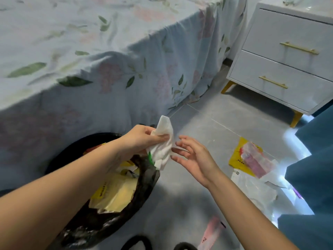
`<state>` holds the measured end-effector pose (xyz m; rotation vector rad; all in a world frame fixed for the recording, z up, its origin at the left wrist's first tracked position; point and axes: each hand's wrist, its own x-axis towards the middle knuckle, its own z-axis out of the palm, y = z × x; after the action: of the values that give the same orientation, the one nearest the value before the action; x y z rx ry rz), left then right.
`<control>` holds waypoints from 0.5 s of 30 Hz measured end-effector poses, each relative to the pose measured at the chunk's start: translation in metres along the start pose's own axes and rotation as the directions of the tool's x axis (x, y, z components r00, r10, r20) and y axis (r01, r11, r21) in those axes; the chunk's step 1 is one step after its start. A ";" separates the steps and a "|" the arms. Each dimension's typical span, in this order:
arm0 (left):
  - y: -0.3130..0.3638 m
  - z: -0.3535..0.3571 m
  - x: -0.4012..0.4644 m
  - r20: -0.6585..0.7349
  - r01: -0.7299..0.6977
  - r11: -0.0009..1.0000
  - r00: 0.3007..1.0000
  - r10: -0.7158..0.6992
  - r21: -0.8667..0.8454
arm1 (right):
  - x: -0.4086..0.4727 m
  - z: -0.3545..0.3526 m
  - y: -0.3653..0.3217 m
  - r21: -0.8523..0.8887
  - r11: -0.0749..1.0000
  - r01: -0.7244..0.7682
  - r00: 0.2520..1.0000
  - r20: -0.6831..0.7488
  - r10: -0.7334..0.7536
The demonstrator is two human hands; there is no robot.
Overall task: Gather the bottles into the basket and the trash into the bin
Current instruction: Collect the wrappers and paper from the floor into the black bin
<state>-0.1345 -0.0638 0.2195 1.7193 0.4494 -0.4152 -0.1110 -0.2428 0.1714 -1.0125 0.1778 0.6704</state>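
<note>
My left hand (142,139) pinches a crumpled white tissue (163,143), which hangs over the right rim of the bin (144,186). The bin is lined with a black bag and holds yellow wrappers (115,192). Just right of the tissue, my right hand (192,156) is spread, its fingertips close to the paper, holding nothing. Loose trash lies on the floor to the right: a yellow packet (236,157) under a clear pink wrapper (255,159), a white plastic bag (255,188), and a pink wrapper (212,233) near the bottom edge. No bottles or basket are in view.
A bed with a floral sheet (90,60) rises behind the bin on the left. A white nightstand (284,64) with gold handles stands at the upper right. Blue upholstery (313,177) borders the right side. Grey floor tiles (207,120) lie between them.
</note>
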 end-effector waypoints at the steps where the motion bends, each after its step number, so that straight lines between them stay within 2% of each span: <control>1: -0.011 -0.012 -0.002 -0.058 0.014 1.000 0.998 -0.013 0.011 | -0.001 -0.003 0.005 0.010 1.000 -0.007 0.999 -0.039 0.007; 4: -0.055 -0.051 -0.016 -0.256 0.091 0.995 0.962 -0.098 -0.042 | 0.001 -0.016 0.032 -0.028 0.998 -0.047 0.988 -0.151 0.043; 6: -0.081 -0.071 -0.025 -0.291 0.150 0.983 0.940 -0.176 -0.109 | 0.001 -0.030 0.058 -0.100 0.989 -0.106 0.965 -0.251 0.078; 8: -0.095 -0.081 -0.033 -0.256 0.174 0.981 0.947 -0.192 -0.090 | -0.001 -0.052 0.082 -0.257 0.946 -0.200 0.930 -0.352 0.101; 11: -0.102 -0.086 -0.040 -0.146 0.205 0.977 0.966 -0.212 -0.067 | -0.008 -0.080 0.104 -0.478 0.820 -0.315 0.900 -0.426 0.097; 14: -0.107 -0.094 -0.051 0.036 0.292 0.955 0.956 -0.290 -0.058 | -0.015 -0.098 0.111 -0.498 0.780 -0.378 0.868 -0.483 0.112; 15: -0.110 -0.098 -0.055 0.059 0.319 0.947 0.947 -0.317 -0.026 | -0.017 -0.102 0.111 -0.491 0.778 -0.391 0.861 -0.494 0.121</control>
<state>-0.2347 0.0478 0.1726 1.5998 0.6947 -0.6811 -0.1733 -0.2960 0.0433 -1.7592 0.5469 0.7629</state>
